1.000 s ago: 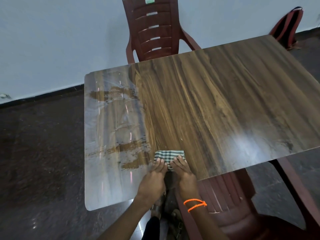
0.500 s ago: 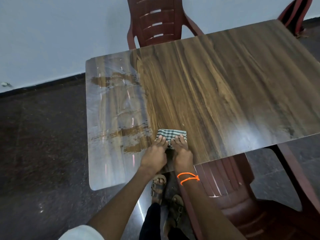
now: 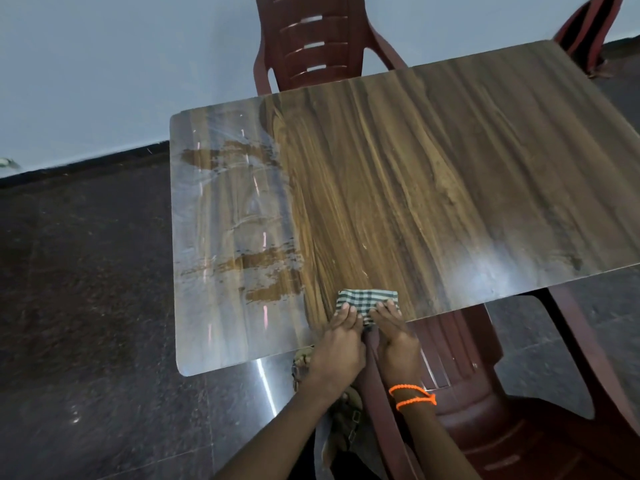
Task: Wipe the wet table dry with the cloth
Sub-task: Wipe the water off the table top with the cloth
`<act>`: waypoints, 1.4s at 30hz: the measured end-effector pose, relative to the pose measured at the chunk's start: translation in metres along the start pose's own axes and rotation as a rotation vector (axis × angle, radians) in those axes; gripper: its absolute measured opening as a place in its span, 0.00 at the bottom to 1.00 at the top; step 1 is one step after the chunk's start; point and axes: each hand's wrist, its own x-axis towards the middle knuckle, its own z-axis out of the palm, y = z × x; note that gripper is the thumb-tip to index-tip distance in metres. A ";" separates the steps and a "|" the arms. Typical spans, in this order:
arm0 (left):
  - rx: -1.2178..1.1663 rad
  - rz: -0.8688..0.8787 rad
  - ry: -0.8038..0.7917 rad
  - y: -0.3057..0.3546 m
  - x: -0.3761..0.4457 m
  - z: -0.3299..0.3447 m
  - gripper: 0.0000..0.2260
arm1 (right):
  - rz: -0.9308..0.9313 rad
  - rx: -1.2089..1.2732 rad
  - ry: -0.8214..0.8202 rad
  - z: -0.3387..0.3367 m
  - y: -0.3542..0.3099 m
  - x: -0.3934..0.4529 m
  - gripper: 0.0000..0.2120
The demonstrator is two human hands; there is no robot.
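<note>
A folded green-and-white checked cloth (image 3: pixel 367 299) lies at the near edge of the wood-grain table (image 3: pixel 433 174). My left hand (image 3: pixel 341 341) and my right hand (image 3: pixel 394 336) rest side by side on its near half, fingers pressed flat on the fabric. An orange cord bracelet sits on my right wrist. The left third of the tabletop is covered by a shiny wet film (image 3: pixel 225 216) with streaky dry patches in it. The tabletop to the right of the film looks dry and brown.
A dark red plastic chair (image 3: pixel 311 39) stands at the table's far side. Another red chair (image 3: pixel 485 393) is under the near right edge. A red-and-black bag (image 3: pixel 585 32) leans at the back right. My sandalled feet (image 3: pixel 343 420) are on the dark floor.
Both hands stay pressed on the cloth near the table's front edge. The cloth has hardly moved on the table; the camera view has shifted.
</note>
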 end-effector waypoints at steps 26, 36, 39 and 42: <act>0.008 -0.216 0.068 -0.049 -0.036 -0.027 0.26 | -0.066 -0.051 -0.156 0.072 -0.033 0.015 0.19; 0.047 -0.204 0.027 -0.102 -0.092 -0.027 0.18 | -0.188 -0.046 -0.299 0.095 -0.059 -0.044 0.27; 0.062 -0.161 -0.017 -0.087 -0.085 -0.030 0.18 | -0.130 -0.031 -0.297 0.079 -0.050 -0.040 0.27; 0.076 -0.113 -0.029 -0.072 -0.064 -0.038 0.22 | -0.091 -0.058 -0.250 0.072 -0.038 -0.020 0.24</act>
